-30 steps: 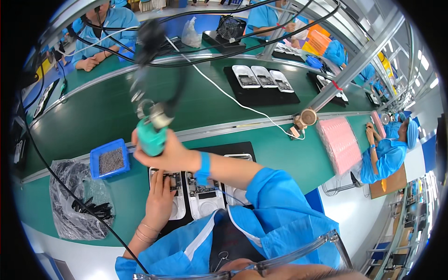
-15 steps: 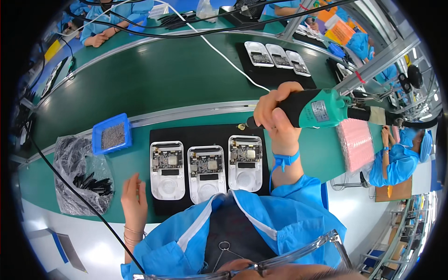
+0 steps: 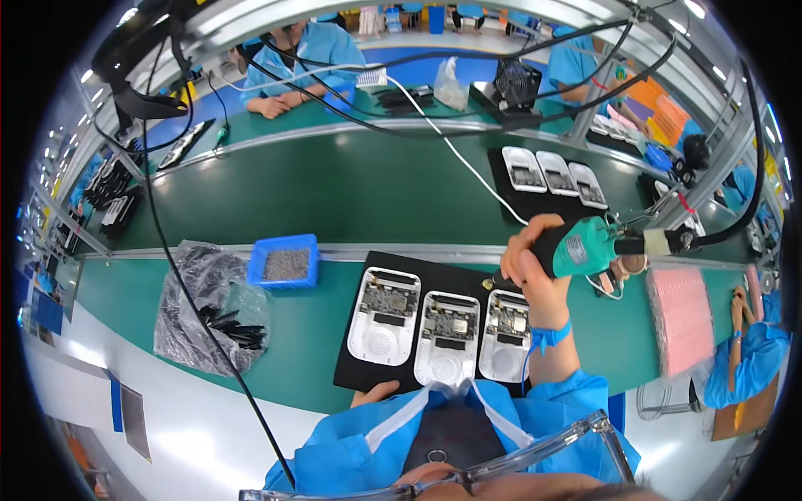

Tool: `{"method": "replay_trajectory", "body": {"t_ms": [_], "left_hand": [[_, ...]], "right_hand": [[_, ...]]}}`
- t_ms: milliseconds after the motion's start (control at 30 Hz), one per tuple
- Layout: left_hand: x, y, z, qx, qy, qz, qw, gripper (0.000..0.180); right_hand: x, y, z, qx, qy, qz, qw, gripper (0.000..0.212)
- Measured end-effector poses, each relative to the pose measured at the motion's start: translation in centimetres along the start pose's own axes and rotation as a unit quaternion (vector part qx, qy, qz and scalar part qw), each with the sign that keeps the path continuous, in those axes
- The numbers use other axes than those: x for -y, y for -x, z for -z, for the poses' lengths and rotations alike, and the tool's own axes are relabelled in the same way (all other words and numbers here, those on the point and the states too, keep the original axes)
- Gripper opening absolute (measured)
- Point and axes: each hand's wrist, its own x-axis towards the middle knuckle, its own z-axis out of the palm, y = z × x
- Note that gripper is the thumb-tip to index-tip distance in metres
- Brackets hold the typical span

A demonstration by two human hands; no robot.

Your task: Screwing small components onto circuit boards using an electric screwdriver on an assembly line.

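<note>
Your left hand (image 3: 376,393) is touching the near edge of the black mat (image 3: 451,276); with its fingers mostly hidden, you cannot tell whether it is gripping. Three open white cases (image 3: 448,337) are lying in a row on that mat. Left of it, a plastic bag (image 3: 190,321) is sitting nearer than a blue bin (image 3: 284,283). Your right hand (image 3: 535,265) is wrapping around a green driver (image 3: 583,247), near the rightmost case's far end.

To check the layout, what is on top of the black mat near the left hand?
Three white housings, each showing a circuit board, lie on the black mat. Its surface beneath them is covered; the blue jacket also hides part of it.
</note>
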Motion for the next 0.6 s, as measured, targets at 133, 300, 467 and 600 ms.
{"method": "replay_trajectory", "body": {"t_ms": [133,300,467,600], "left_hand": [[-0.3,-0.1,0.9,0.019,0.304,0.070,0.950,0.033],[-7.8,-2.6,3.1,-0.122,0.591,0.067,0.795,0.016],[-7.7,-6.9,5.0,-0.087,0.617,-0.024,0.782,0.014],[-8.1,-9.4,3.0,-0.007,0.668,-0.093,0.738,0.023]], "right_hand": [[2.5,0.7,1.7,0.005,0.003,0.029,1.000,0.027],[7.5,0.7,4.0,0.022,-0.015,0.047,0.999,0.029],[9.8,3.7,5.8,0.055,-0.010,0.084,0.995,0.027],[10.0,9.7,5.4,0.075,0.011,0.114,0.991,0.027]]}}
